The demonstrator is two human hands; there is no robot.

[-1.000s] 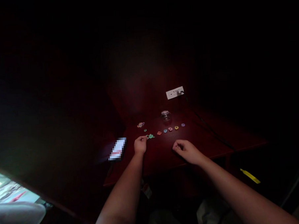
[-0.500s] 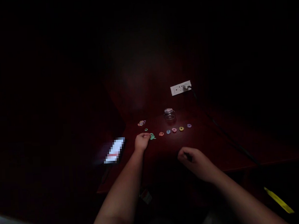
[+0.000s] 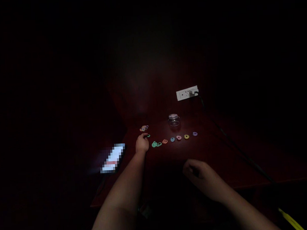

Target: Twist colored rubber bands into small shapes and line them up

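Note:
My left hand (image 3: 142, 143) reaches over the table beside a single green elastic band (image 3: 148, 136). Its thumb and forefinger look parted at the band's near edge, while the other fingers are hidden. Just to the right lies a small cluster of green bands (image 3: 155, 144). A row continues rightward with orange (image 3: 165, 141), blue (image 3: 172, 139), pink (image 3: 179, 137), yellow (image 3: 186, 137) and purple bands (image 3: 195, 134). Behind the left hand sits a mixed-colour pile of bands (image 3: 144, 128). My right hand (image 3: 200, 175) is loosely curled near the front, with nothing visible in it.
A clear lidded jar (image 3: 174, 121) stands behind the row. On the back panel is a white socket (image 3: 187, 93) with a plug, its dark cable (image 3: 236, 145) running down right. A lit phone (image 3: 113, 158) is at left; a yellow strip (image 3: 290, 219) shows lower right.
My left hand has moved from the green cluster up and left to the single green band. My right hand keeps its curled shape. The view has shifted slightly.

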